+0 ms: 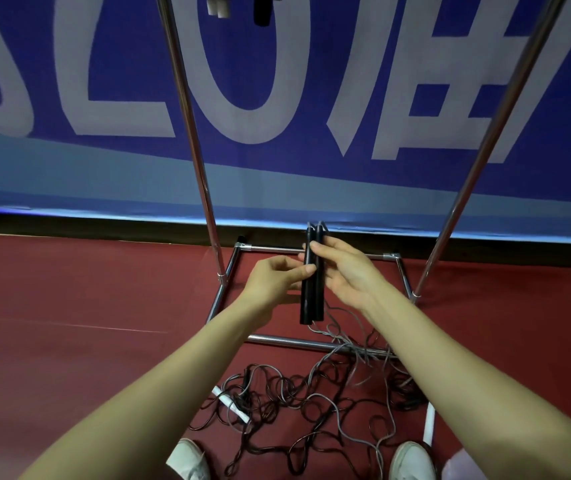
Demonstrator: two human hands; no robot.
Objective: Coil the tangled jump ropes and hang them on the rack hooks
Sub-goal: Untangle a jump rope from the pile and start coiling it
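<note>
Both grips are closed on one pair of black handles (309,306), held upright and pressed side by side in front of the person. On the left grip (277,276), the fingers are curled and the thumb and forefinger pinch the left handle about halfway along its length. On the right grip (345,271), the thumb lies across the near face of the handles. The other fingers wrap round the far side and are mostly hidden. Upper handle ends stand clear above both grips, and lower ends hang below them.

A grey cord (327,333) leaves the lower ends and drops to the right, crossing the near bar of the rack's base frame (277,340). It joins a tangle of ropes (298,400) on the red floor (69,289), near the person. The tangle mixes dark cords and grey cords in loose overlapping loops. One white handle (230,404) lies in its left part, and a second white handle (429,424) lies at its right edge.

The chrome rack (191,133) stands on the floor beyond the tangle, with two uprights that rise out of view. White and black handle ends (220,8) hang between the uprights at the top edge. A blue banner (311,81) with white lettering hangs on the far side. Two white shoes (190,459) show at the near edge.
</note>
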